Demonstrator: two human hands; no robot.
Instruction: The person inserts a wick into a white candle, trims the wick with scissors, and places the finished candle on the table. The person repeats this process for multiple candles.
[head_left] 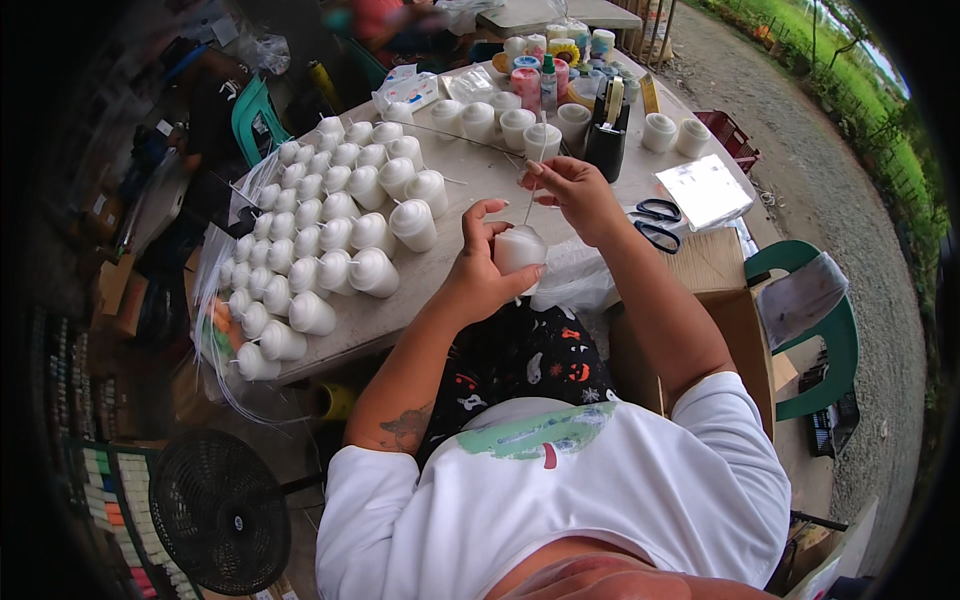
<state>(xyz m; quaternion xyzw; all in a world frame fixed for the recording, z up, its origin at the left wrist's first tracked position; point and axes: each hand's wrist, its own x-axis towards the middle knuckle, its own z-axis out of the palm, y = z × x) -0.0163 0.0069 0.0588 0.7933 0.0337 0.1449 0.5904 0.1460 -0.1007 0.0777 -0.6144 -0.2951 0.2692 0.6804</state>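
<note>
My left hand (482, 272) is closed round a white candle (520, 250), held upright at the table's near edge above my lap. From the candle's top rises a thin pale strand (530, 208) that looks like a wick. The fingers of my right hand (580, 197) pinch it above the candle. To the left, many white candles (365, 230) stand in close rows, with wicks sticking out of their tops. Another row of white candles (478, 121) stands beyond my hands. How deep the strand goes into the held candle is hidden.
A black tape dispenser (608, 120), scissors (658, 222) and clear plastic sheets (705, 190) lie to the right. Loose wicks (215, 330) hang over the table's left edge. A cardboard box (705, 262) and green chair (835, 330) stand right; a black fan (220, 510) is lower left.
</note>
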